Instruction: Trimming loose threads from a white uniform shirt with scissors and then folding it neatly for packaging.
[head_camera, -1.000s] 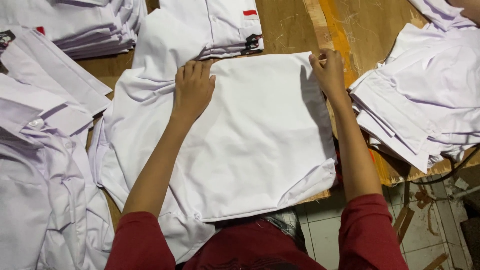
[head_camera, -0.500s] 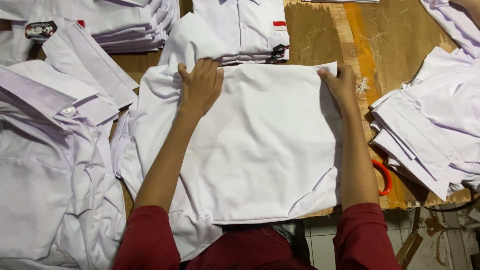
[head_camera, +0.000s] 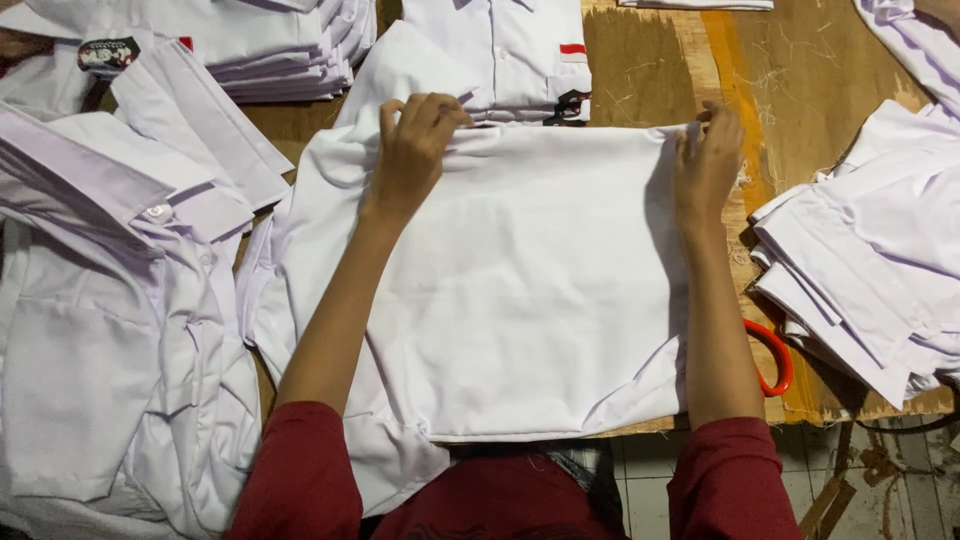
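I am looking down on a worn wooden table (head_camera: 800, 90), its top scratched and streaked with a yellow stripe, and past its near edge pale floor tiles (head_camera: 640, 490) are showing. White shirts are lying all around: a flat stack (head_camera: 240, 40) at the far left, loose unfolded ones (head_camera: 110, 330) spilling over the left side, a folded shirt with a small red tab (head_camera: 510, 50) at the far middle, and another pile (head_camera: 880, 260) resting on the right. An orange-handled pair of scissors (head_camera: 775, 355) is peeking out from under that right pile.

In the middle a folded white shirt (head_camera: 530, 290) is lying flat, back side up, reaching to the near table edge. My left hand (head_camera: 415, 150) is resting on its far left corner, fingers curled and bunched, pinching the top edge of the cloth. My right hand (head_camera: 705, 165) is lying at the far right corner with fingers close together and nearly straight, gripping the side fold there. Both red sleeves are framing the shirt below.
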